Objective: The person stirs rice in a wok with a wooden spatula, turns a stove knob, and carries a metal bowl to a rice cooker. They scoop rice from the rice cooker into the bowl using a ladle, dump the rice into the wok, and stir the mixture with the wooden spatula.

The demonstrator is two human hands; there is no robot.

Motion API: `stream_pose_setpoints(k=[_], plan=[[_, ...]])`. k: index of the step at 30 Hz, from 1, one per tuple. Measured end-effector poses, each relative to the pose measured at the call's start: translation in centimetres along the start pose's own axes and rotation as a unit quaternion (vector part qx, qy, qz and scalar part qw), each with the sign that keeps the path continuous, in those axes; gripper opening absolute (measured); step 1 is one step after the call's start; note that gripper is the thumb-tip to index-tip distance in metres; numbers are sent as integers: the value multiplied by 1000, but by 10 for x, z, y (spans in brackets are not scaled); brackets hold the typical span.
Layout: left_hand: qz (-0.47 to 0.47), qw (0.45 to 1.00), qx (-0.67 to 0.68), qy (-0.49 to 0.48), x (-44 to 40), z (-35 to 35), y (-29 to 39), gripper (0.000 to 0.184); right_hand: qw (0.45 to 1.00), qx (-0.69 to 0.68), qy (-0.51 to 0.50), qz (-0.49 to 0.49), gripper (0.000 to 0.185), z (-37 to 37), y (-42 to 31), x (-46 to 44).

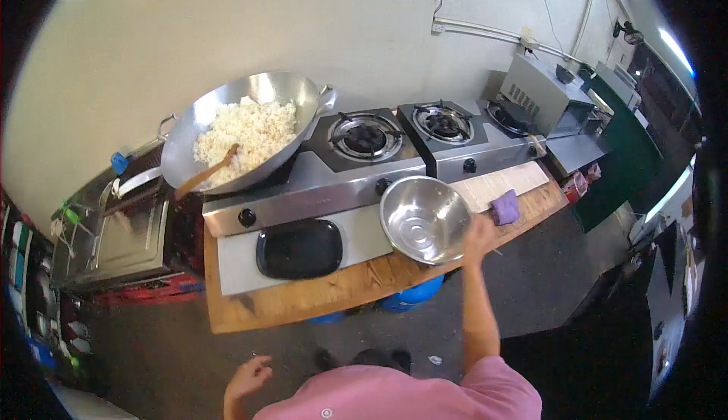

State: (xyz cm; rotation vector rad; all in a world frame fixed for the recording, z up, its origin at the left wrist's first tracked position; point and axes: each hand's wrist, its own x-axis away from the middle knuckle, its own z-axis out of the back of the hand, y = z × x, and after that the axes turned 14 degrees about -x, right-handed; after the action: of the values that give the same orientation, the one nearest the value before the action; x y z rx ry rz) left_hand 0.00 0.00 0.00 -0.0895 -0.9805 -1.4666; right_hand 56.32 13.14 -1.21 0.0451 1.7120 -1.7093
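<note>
Here's our steel bowl — round, shiny — over the tabletop's front edge; our right grip is at its rim, closure unclear, our left grip loosely open, unladen.

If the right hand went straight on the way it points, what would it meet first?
Probably the steel bowl: the right hand overlaps its right rim in the picture, though this single view leaves depth, and whether they already touch, unclear.
</note>
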Motion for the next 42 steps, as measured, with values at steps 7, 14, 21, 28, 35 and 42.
stream_pose_setpoints(k=[7, 14, 21, 28, 35, 42], plan=[[-164, 975, -147, -38, -79, 34, -55, 45, 960, 178, -213, -40, 37, 15, 287, -106], [-99, 990, -87, -50, -102, 79, 28, 44, 927, 338, -147, 72, 31, 30, 310, -143], [-210, 974, -48, -66, -120, 121, 77, 38, 992, -1, -4, 124, 16, 1, 23, -138], [-287, 920, 258, -62, -144, 169, 36, 57, 882, -260, -349, -183, 23, -179, -217, 123], [-252, 796, 532, -141, -143, 246, -88, 69, 792, -354, -438, -234, 41, -295, -312, 312], [-256, 687, 645, -216, -174, 264, -185, 41, 802, -226, -530, -154, 60, -345, -394, 370]])
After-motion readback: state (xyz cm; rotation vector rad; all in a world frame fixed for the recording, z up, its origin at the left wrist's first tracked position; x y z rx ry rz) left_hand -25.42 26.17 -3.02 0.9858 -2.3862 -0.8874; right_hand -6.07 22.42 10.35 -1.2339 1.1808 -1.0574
